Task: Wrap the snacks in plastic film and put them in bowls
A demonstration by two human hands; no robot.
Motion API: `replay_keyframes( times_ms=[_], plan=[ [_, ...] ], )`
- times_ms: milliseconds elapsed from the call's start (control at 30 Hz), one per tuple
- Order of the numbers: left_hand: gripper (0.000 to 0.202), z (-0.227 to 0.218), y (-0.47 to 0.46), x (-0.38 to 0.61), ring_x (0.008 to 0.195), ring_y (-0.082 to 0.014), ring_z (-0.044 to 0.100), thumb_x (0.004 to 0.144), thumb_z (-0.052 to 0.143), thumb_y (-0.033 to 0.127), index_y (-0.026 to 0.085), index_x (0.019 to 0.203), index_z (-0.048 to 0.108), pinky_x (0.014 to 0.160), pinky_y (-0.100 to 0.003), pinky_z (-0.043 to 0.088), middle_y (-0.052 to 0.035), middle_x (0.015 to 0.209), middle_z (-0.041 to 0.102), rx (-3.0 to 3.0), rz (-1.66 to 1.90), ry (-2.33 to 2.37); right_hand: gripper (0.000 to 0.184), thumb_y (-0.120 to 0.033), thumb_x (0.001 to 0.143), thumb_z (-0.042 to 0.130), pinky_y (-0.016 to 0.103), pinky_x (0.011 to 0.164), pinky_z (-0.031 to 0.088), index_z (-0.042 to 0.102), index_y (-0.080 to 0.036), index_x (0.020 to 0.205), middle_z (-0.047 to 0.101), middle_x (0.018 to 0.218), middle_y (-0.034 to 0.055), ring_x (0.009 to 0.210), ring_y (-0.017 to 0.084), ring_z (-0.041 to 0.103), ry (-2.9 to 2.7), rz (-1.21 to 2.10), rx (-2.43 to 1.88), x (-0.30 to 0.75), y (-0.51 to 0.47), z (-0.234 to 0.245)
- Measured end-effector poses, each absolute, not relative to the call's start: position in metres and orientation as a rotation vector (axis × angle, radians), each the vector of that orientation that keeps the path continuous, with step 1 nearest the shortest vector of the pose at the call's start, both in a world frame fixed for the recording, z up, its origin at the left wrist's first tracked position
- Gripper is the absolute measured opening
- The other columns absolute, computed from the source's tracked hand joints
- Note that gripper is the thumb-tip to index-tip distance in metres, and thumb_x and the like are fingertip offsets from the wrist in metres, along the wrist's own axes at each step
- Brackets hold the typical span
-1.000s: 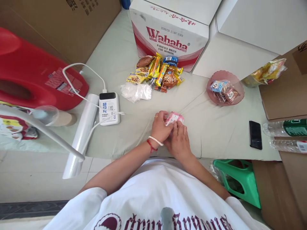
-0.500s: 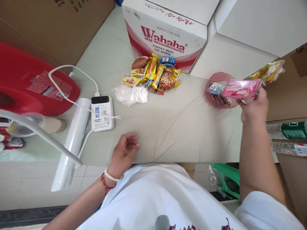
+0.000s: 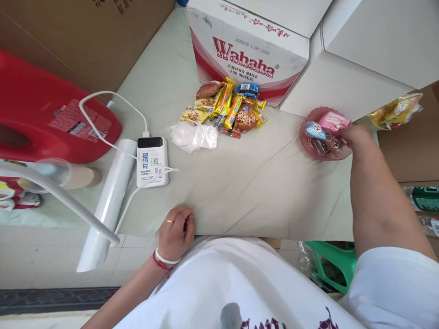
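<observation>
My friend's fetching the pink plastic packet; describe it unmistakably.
From the white-and-red Wahaha cardboard box, look right to the translucent pink bowl. In it, beside the right hand, lies the shiny plastic packet, pink unlike its blue and brown neighbours.

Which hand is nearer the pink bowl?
Right. The right hand is at the right rim of the pink bowl; the left hand is far to its left, by the near table edge.

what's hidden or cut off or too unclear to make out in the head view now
All in the head view:
- Whether the right hand grips the pink packet: fingertips hidden by the hand itself.
- Floor of the pink bowl: largely covered by packets.
- Palm of the left hand: turned away.
- Green-labelled bottle: cut off by the right edge.
</observation>
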State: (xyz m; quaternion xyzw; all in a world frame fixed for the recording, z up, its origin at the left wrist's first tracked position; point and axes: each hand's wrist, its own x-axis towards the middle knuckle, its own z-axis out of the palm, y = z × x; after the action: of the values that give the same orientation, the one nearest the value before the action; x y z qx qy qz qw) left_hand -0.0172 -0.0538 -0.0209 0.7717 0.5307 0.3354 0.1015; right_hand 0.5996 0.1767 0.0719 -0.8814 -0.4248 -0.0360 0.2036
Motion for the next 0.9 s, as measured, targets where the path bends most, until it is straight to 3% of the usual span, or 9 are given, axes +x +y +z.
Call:
replay_keyframes(
  times_ms=[100,167,233,300,400,533,700,800,900],
  plan=[
    [0.020,-0.019,-0.055,-0.018,0.086,-0.0187,0.069,0.090,0.058,0.009,0.020,0.107,0.062,0.079,-0.030,0.057,-0.0073,0.098,0.068,2.237,1.028,1.583,0.049,-0.014,0.064,0.088,0.045,0.068,0.035,0.047,-0.010,0.039,0.069,0.098,0.0384,0.092,0.026,0.069,-1.034,-0.112,-2.676,0.591,0.172,0.092],
    [0.020,-0.017,-0.055,-0.020,0.085,-0.0173,0.069,0.091,0.059,0.010,0.019,0.108,0.062,0.078,-0.029,0.057,-0.0070,0.100,0.068,2.158,1.016,1.584,0.032,-0.020,0.075,0.083,0.047,0.071,0.034,0.063,-0.007,0.054,0.068,0.111,0.0396,0.100,0.029,0.068,-0.996,-0.287,-2.663,0.572,0.172,0.104],
    [0.022,-0.016,-0.056,-0.023,0.078,-0.0140,0.069,0.093,0.055,0.008,0.019,0.109,0.063,0.075,-0.026,0.057,-0.0045,0.096,0.068,2.048,1.011,1.566,0.017,-0.020,0.087,0.072,0.047,0.072,0.035,0.076,-0.006,0.080,0.071,0.110,0.0328,0.098,0.025,0.068,-1.118,-0.380,-2.509,0.540,0.175,0.113],
    [0.027,-0.016,-0.057,-0.025,0.072,-0.0110,0.068,0.094,0.047,0.003,0.019,0.109,0.063,0.073,-0.024,0.056,-0.0017,0.090,0.066,1.947,1.020,1.539,0.019,-0.016,0.091,0.063,0.042,0.073,0.039,0.079,-0.007,0.095,0.076,0.098,0.0229,0.088,0.020,0.068,-1.386,-0.228,-2.267,0.497,0.179,0.116],
    [0.036,-0.018,-0.058,-0.027,0.072,-0.0100,0.068,0.091,0.040,-0.001,0.018,0.110,0.063,0.074,-0.024,0.056,-0.0009,0.089,0.066,1.895,1.050,1.486,0.017,-0.014,0.090,0.063,0.034,0.077,0.046,0.078,-0.011,0.095,0.076,0.091,0.0134,0.083,0.016,0.066,-1.887,0.180,-1.819,0.413,0.180,0.105],
    [0.037,-0.019,-0.058,-0.026,0.072,-0.0101,0.068,0.089,0.040,-0.003,0.019,0.110,0.063,0.073,-0.024,0.055,-0.0007,0.089,0.064,1.891,1.056,1.455,0.019,-0.021,0.096,0.056,0.034,0.087,0.048,0.075,-0.017,0.099,0.074,0.098,0.0076,0.092,0.020,0.066,-2.350,0.499,-1.324,0.295,0.173,0.069],
    [0.029,-0.014,-0.056,-0.026,0.069,-0.0097,0.066,0.093,0.044,0.002,0.019,0.107,0.062,0.070,-0.024,0.055,-0.0013,0.090,0.063,1.807,1.026,1.449,0.022,-0.019,0.093,0.054,0.033,0.078,0.045,0.069,-0.016,0.108,0.067,0.115,0.0141,0.096,0.025,0.061,-2.392,0.442,-1.559,0.204,0.172,0.025],
    [0.024,-0.007,-0.056,-0.027,0.069,-0.0099,0.065,0.094,0.047,0.005,0.019,0.105,0.063,0.067,-0.024,0.055,-0.0024,0.092,0.064,1.735,1.021,1.413,0.017,-0.019,0.093,0.050,0.033,0.078,0.043,0.067,-0.015,0.094,0.067,0.105,0.0139,0.092,0.024,0.059,-2.263,0.484,-1.668,0.197,0.169,0.016],
    [0.022,0.003,-0.053,-0.022,0.077,-0.0125,0.064,0.094,0.049,0.006,0.020,0.102,0.065,0.068,-0.025,0.054,-0.0043,0.094,0.065,1.733,1.049,1.332,0.013,-0.026,0.092,0.054,0.031,0.076,0.043,0.061,-0.018,0.084,0.064,0.088,0.0069,0.081,0.020,0.056,-1.950,0.650,-1.633,0.211,0.148,0.017]
  ],
)
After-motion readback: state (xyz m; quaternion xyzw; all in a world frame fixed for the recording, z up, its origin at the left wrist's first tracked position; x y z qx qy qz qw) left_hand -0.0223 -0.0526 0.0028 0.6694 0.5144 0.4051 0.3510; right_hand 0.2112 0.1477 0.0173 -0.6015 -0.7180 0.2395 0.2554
